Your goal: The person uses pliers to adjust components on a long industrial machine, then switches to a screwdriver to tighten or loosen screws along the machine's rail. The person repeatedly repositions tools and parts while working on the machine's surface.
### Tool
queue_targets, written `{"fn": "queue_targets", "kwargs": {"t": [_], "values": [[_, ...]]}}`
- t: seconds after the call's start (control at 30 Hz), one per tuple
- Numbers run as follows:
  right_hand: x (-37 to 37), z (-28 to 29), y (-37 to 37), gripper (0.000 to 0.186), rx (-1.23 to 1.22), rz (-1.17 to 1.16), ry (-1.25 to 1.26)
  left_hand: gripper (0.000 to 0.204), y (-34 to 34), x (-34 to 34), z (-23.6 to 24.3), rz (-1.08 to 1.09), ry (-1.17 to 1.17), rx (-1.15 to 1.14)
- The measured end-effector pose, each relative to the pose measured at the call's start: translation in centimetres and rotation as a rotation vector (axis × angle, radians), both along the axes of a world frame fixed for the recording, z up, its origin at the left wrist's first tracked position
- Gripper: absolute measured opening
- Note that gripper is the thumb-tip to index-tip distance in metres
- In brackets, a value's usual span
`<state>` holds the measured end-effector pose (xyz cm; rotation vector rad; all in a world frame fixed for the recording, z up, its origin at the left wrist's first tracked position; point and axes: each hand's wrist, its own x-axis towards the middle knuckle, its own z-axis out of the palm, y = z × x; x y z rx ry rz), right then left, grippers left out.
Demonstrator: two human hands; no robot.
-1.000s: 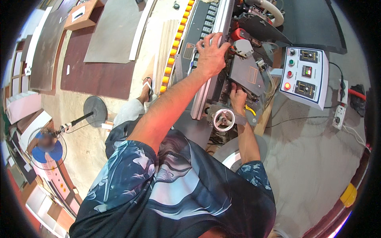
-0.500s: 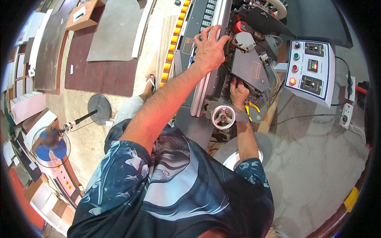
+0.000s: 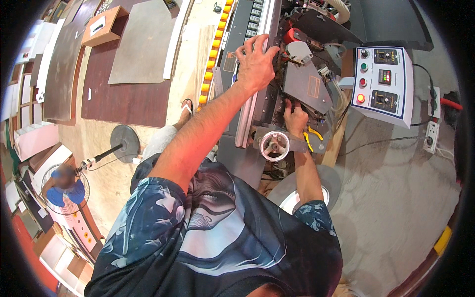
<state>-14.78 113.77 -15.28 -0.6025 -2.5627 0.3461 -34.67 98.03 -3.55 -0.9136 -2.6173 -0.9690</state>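
Note:
My left hand [image 3: 256, 64] lies on the long silver rail [image 3: 255, 101] of a dark machine, fingers spread over its top with nothing held in them. Lower and to the right, my right hand [image 3: 296, 121] reaches into the machine beside a grey sloped cover plate [image 3: 307, 86]. Its fingers are curled, and the tips go out of sight at the plate's lower edge, so what they grip cannot be made out. Just below that wrist is a metal handwheel [image 3: 275, 146]. Yellow-handled pliers [image 3: 312, 137] lie to the right of the wrist.
A white control box [image 3: 381, 86] with knobs and a lit red button stands at the right, cables behind it. Orange rollers [image 3: 208, 75] line the machine's left side. On the far left are a standing fan [image 3: 64, 184], a wooden box [image 3: 105, 27] and large boards [image 3: 141, 42].
The whole view has shifted slightly. Both hands stay at the same spots on the machine, with only small finger movement at most.

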Motion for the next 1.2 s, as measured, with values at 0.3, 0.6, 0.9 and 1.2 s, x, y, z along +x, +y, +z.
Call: {"fn": "queue_targets", "kwargs": {"t": [0.3,0.6,0.9,1.2], "values": [[-0.3,-1.2,0.5,0.029,0.007,0.113,0.083,0.043,0.0,0.0,-0.3,-0.003,0.025,0.001],[-0.3,-1.0,0.8,0.028,0.196,0.141,0.011,0.043,0.0,0.0,0.0,-0.009,0.024,-0.025],[0.1,0.3,0.2,0.039,-0.355,-0.044,-0.039,0.044,0.2,0.0,-0.1,-0.001,0.03,-0.003],[-0.4,1.3,-0.4,0.029,-1.294,-0.21,0.131,0.044,0.0,-0.1,-0.3,-0.004,0.005,-0.018]]}}
